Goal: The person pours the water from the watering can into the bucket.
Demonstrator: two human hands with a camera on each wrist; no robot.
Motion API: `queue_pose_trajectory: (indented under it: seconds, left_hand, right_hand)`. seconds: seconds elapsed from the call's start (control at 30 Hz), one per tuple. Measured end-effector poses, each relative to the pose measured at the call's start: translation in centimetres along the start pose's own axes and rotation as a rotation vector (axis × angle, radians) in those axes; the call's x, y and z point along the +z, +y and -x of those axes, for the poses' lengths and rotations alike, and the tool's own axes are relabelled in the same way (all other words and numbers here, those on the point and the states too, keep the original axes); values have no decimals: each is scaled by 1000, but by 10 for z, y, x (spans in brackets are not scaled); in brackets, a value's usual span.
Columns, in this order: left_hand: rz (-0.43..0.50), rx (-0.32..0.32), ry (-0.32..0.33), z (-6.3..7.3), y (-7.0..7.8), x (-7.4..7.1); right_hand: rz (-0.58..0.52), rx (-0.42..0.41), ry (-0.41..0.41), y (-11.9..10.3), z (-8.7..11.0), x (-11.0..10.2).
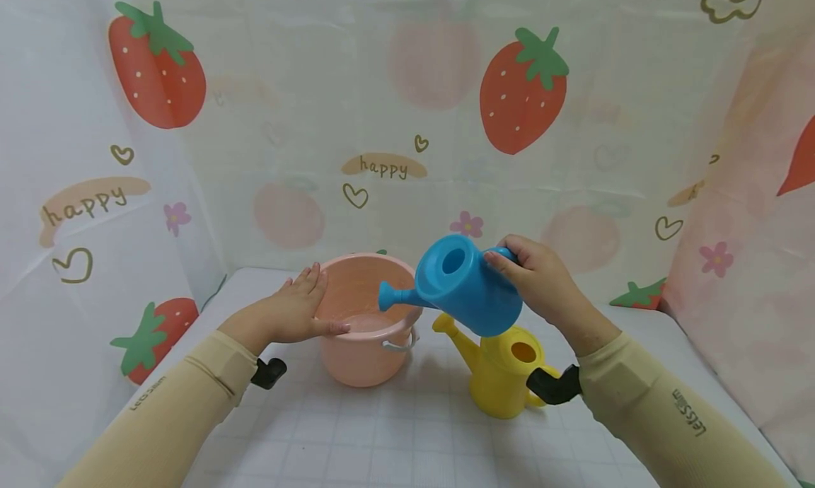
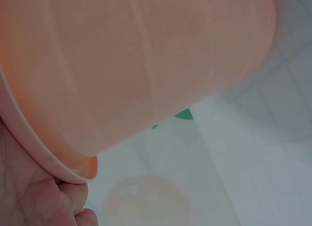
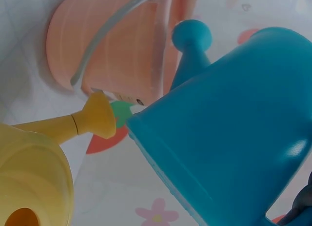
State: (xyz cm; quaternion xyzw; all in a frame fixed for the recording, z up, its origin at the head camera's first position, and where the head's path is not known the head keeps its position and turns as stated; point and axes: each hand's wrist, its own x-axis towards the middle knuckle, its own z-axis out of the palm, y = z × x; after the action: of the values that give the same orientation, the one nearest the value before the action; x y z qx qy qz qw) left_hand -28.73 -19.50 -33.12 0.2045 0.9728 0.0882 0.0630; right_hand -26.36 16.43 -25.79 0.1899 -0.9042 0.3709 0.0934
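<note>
- Head: the left hand (image 1: 289,315) rested outstretched against the pink bucket (image 1: 364,361); the right hand (image 1: 541,272) gripped the blue watering can (image 1: 487,297), spout (image 1: 397,296) at the bucket's mouth; the yellow watering can (image 1: 496,385) stood nearer, right.
- Left wrist: light pressure on the rim (image 2: 27,140) seemed wisest.
- Right wrist: holding the spout steady seemed best.

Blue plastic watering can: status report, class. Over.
Right hand gripping blue can, tilted, spout above round pink plastic bucket. Left hand touching bucket's rim. Yellow plastic watering can nearby, not blocking spout.
</note>
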Motion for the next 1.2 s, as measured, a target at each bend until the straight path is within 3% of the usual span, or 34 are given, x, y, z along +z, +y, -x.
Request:
queue_pose_trajectory:
  seconds: [1.2]
  left_hand:
    - [1,-3,5,-1,0,1]
  right_hand:
    - [-6,11,-6,1,-1,0]
